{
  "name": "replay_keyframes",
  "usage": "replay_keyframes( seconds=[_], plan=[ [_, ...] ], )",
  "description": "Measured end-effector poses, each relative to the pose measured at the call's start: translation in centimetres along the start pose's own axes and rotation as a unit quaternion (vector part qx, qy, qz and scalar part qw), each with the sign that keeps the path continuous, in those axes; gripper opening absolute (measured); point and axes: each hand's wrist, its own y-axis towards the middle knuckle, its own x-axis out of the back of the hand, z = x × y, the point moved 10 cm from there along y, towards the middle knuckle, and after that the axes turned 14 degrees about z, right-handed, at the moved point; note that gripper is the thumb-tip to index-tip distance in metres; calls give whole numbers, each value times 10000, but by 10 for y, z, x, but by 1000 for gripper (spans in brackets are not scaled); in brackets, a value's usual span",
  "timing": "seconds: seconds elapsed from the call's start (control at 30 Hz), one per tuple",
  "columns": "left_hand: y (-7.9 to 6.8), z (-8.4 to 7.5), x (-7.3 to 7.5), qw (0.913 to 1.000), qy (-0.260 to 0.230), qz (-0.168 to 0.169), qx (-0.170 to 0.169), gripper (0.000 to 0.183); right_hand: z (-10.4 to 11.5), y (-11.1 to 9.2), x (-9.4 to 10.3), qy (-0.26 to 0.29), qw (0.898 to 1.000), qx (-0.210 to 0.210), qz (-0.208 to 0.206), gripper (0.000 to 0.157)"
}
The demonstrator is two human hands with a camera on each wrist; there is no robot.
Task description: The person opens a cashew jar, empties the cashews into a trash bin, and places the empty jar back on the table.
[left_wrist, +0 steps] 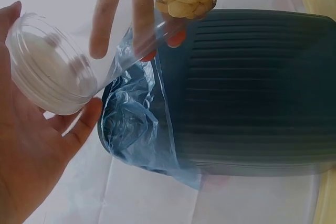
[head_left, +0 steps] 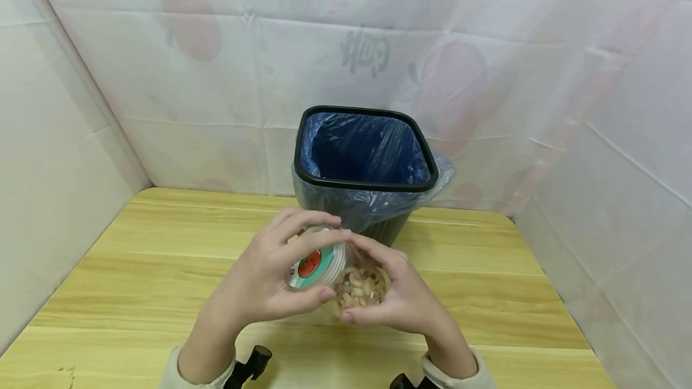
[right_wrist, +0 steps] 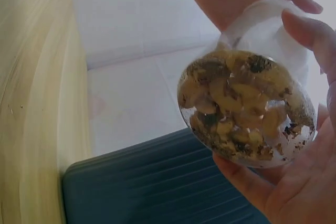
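My left hand (head_left: 270, 266) grips a clear screw lid (head_left: 321, 263) with a teal and white label and a red round picture on it. My right hand (head_left: 400, 287) holds a clear plastic jar (right_wrist: 247, 108) with cashew-like nuts (head_left: 361, 287) and dark crumbs gathered at its bottom. In the left wrist view the lid (left_wrist: 52, 66) is tilted off the jar's mouth, its edge right at the rim. The jar lies tipped, its bottom facing back toward me. Both hands are close together over the table, in front of a bin.
The dark ribbed bin (left_wrist: 252, 93) has a black rim (head_left: 367, 186) and a blue plastic liner (head_left: 373, 143), part of which hangs over the outside. It stands at the back of the wooden table (head_left: 135, 293). Printed pale curtains (head_left: 243, 77) enclose the back and sides.
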Motion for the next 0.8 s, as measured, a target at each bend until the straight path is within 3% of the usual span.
replay_keyframes(
  seconds=[0.13, 0.4, 0.57, 0.8],
  plan=[
    [1, -4, 1, 9996, -88, -74, -252, 47, 3, 0, -1, 16, 9998, 165, 103, 91],
    [1, -4, 2, 9996, -8, -178, -227, 46, 3, 1, -2, 69, 9998, 152, 92, 95],
    [-1, 1, 2, 9997, 8, -221, 45, 46, 5, 1, -2, -41, 9999, 88, -82, 99],
    [-3, 11, 2, 9981, 71, -199, 582, 47, 11, 2, -1, -783, 9961, 81, -393, 99]
  ],
)
